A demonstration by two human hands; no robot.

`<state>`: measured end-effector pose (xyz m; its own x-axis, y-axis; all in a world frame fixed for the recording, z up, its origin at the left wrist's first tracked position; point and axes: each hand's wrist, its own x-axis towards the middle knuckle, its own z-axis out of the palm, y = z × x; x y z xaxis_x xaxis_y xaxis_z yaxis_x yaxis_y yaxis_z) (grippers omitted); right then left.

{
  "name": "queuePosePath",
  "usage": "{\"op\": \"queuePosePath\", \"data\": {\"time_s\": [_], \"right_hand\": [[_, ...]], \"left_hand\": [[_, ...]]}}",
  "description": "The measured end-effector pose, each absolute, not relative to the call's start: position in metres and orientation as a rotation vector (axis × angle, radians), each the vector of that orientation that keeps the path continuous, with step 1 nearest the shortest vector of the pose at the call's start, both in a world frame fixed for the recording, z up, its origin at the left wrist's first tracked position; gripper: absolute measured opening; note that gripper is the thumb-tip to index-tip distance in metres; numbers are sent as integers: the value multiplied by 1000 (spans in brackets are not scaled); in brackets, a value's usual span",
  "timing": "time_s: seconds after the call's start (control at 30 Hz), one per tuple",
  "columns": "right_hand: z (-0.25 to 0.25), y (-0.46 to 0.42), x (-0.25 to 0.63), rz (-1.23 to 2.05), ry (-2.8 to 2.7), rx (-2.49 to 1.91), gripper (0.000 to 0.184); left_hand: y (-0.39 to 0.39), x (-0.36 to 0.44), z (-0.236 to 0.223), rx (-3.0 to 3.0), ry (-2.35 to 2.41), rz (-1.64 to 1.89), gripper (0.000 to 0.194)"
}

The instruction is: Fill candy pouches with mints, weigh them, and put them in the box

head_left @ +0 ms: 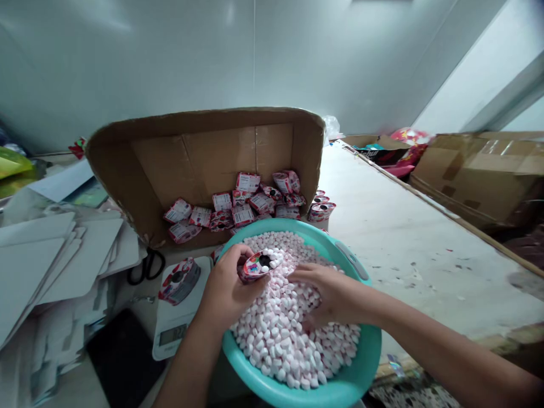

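My left hand (235, 277) is closed around a small red printed candy packet (251, 265) with a dark round hole in its top, and several white pieces sit on it. The packet is over a turquoise basin (297, 399) filled with small pale pink-white candies (293, 351). Among those candies, my right hand (323, 292) has its thumb and fingers apart, with the fingertips partly hidden. Left of the basin, a similar packet (181, 281) rests on a white digital scale (164, 338).
Behind the basin, a tipped cardboard box (204, 144) holds several red packets (242, 215). Black scissors (147, 266), a dark flat panel (125, 362) and stacked white cards (34, 272) lie to the left. A white tabletop (395, 226) and larger cartons (480, 170) are on the right.
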<state>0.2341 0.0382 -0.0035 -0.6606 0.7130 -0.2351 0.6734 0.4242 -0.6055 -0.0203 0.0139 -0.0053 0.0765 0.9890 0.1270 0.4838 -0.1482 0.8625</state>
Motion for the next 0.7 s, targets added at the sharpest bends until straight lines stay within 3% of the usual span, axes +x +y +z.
{"op": "queuePosePath", "data": {"time_s": [0.13, 0.27, 0.43, 0.7], "right_hand": [[-5, 43, 222, 1034, -2562, -1347, 43], [12, 53, 214, 1048, -2550, -1505, 49], [61, 69, 211, 1059, -2578, -1349, 23], [108, 78, 174, 775, -2788, -1192, 17]], "left_hand": [[15, -21, -5, 1713, 1463, 994, 29], [14, -21, -4, 1717, 1478, 987, 29], [13, -19, -3, 1739, 1505, 958, 29], [13, -19, -3, 1739, 1533, 960, 27]]}}
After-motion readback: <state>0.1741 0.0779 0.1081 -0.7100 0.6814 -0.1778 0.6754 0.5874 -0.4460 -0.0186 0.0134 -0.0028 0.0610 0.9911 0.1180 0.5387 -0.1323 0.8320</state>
